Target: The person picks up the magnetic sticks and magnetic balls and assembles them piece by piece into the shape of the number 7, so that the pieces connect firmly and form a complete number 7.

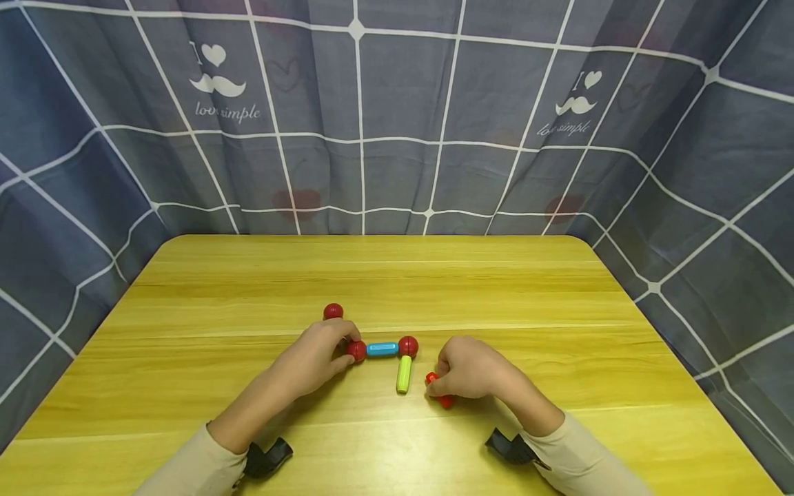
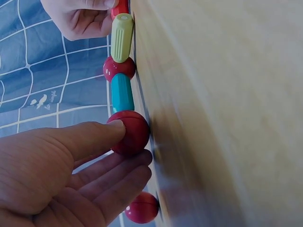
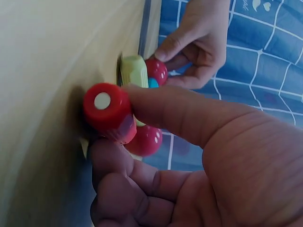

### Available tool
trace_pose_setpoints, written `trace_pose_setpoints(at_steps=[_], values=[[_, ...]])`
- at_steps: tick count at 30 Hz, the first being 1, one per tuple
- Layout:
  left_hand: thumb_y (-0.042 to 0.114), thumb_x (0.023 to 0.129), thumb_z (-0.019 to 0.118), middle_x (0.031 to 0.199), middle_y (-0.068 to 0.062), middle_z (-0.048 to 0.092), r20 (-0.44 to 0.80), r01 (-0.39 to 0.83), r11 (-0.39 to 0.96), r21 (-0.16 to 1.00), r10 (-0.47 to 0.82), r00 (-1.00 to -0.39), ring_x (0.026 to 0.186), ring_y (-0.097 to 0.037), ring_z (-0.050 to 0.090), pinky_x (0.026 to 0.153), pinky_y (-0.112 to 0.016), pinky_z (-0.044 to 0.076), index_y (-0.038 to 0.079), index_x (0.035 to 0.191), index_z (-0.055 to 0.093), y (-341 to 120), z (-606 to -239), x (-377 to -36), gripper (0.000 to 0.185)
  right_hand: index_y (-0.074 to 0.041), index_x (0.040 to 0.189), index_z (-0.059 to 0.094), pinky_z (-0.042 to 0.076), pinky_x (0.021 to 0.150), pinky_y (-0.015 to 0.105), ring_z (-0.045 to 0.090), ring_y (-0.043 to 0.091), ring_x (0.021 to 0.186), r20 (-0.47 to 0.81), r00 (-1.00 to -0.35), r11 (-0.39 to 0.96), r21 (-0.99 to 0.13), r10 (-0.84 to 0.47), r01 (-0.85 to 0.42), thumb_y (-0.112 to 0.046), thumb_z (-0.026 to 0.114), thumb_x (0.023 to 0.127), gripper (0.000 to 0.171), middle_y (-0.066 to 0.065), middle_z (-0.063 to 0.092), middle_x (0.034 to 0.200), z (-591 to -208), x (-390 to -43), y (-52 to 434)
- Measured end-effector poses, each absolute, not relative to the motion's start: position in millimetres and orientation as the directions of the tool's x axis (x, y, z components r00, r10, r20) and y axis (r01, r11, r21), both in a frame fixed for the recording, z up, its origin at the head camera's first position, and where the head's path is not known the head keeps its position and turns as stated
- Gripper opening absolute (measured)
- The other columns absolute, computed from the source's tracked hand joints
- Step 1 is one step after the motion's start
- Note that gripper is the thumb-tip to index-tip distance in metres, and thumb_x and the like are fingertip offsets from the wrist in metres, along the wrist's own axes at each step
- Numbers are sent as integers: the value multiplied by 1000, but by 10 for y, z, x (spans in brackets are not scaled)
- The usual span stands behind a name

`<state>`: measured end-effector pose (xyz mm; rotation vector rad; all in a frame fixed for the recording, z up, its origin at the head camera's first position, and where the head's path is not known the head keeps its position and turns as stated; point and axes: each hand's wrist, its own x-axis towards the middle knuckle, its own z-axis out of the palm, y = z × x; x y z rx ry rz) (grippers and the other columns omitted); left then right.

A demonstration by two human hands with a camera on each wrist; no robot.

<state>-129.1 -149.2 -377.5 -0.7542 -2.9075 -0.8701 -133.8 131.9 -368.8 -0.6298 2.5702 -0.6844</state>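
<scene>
Thumb and fingers of my left hand point(image 1: 316, 358) pinch a dark red ball point(image 2: 132, 132) at the left end of a blue magnetic rod point(image 1: 382, 349). A second dark red ball point(image 1: 408, 346) sits at the rod's other end, and a yellow-green rod point(image 1: 404, 374) runs from it toward me. To the right of these, my right hand point(image 1: 474, 368) pinches a bright red magnetic rod point(image 3: 109, 113) between thumb and fingers. The rod's pale round end tip shows in the right wrist view. That red rod is apart from the joined pieces in the head view.
Just beyond my left hand a loose red ball point(image 1: 333, 311) lies on the wooden table point(image 1: 484, 289). A grey-blue checked curtain point(image 1: 397, 124) hangs behind the table and along both sides. Black straps point(image 1: 267, 458) sit at both wrists.
</scene>
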Motion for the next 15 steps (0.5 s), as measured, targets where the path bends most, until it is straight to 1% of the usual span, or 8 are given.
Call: trace_pose_setpoints(at_steps=[7,15], values=[[3,79,80,87,6,62,134,442,733,518,440,-888,81,-15,59,76,-31,51,11,96,66,-1486,-3768,-1292,23,-19,46,41,19,42,24,22,6,42,-283,-782,761,-553,-555,-340,-33,78,79,51,-13,27,43,-3712,-1263,1250],[3,79,80,87,5,63,145,450,730,514,443,-885,81,-14,59,76,-31,51,11,96,66,-1485,-3779,-1293,24,-20,45,41,18,41,22,21,3,40,-299,-762,744,-578,-575,-335,-35,78,78,52,-14,27,42,-3717,-1193,1185]])
